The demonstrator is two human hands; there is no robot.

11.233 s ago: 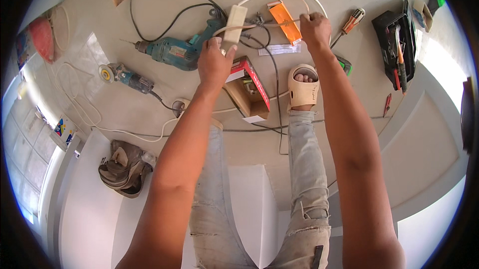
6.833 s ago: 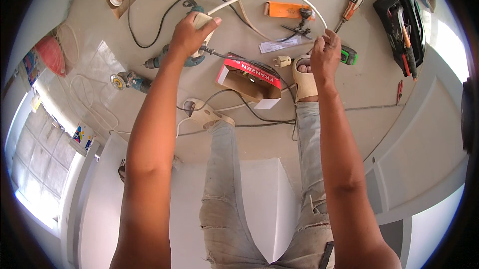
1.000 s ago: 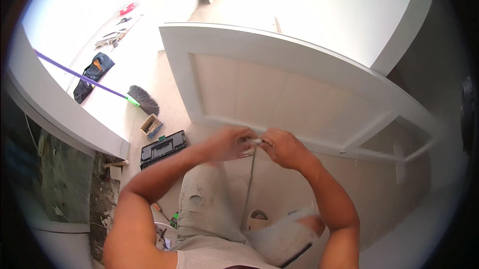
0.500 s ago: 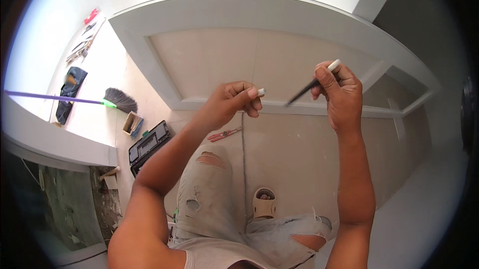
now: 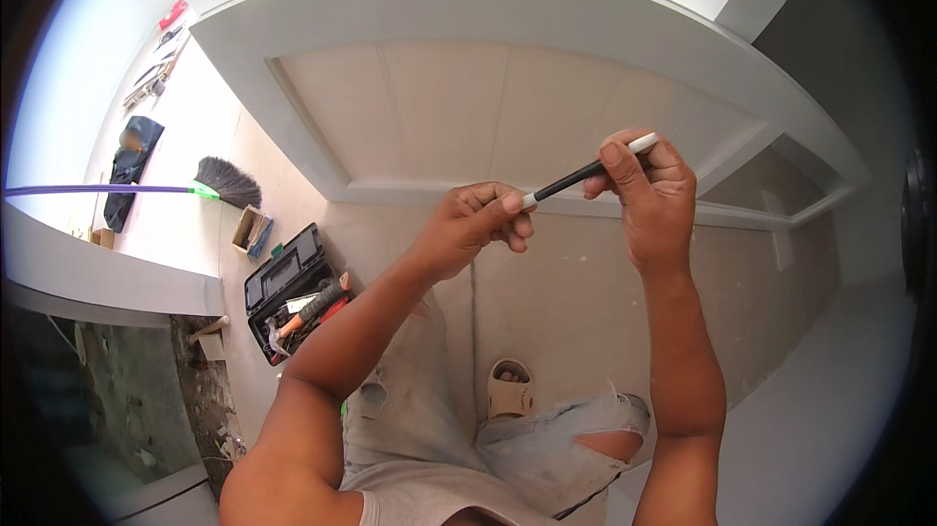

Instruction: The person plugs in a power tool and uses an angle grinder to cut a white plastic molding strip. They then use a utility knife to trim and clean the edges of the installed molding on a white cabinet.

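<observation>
Between my hands, above the near edge of a white panelled door [image 5: 322,11], is a marker pen with a black barrel [image 5: 570,179] and a white end. The fingers of my right hand [image 5: 652,196] close round the barrel near that white end. Pinched in my left hand [image 5: 476,228] is a small white cap [image 5: 529,201], mostly covered by thumb and finger. It meets the narrow end of the pen; how far it sits over the tip cannot be seen.
An opened black toolbox [image 5: 280,267] with a hammer [image 5: 317,303] lies left of my knee. Beyond it are a small box [image 5: 253,230], a broom [image 5: 226,182] and a dark bag [image 5: 135,170]. A beige clog [image 5: 509,397] is on my foot.
The hands have come together, and the pen's narrow end now touches the cap. My left arm now covers the spot where red-handled pliers lay. More of the toolbox shows.
</observation>
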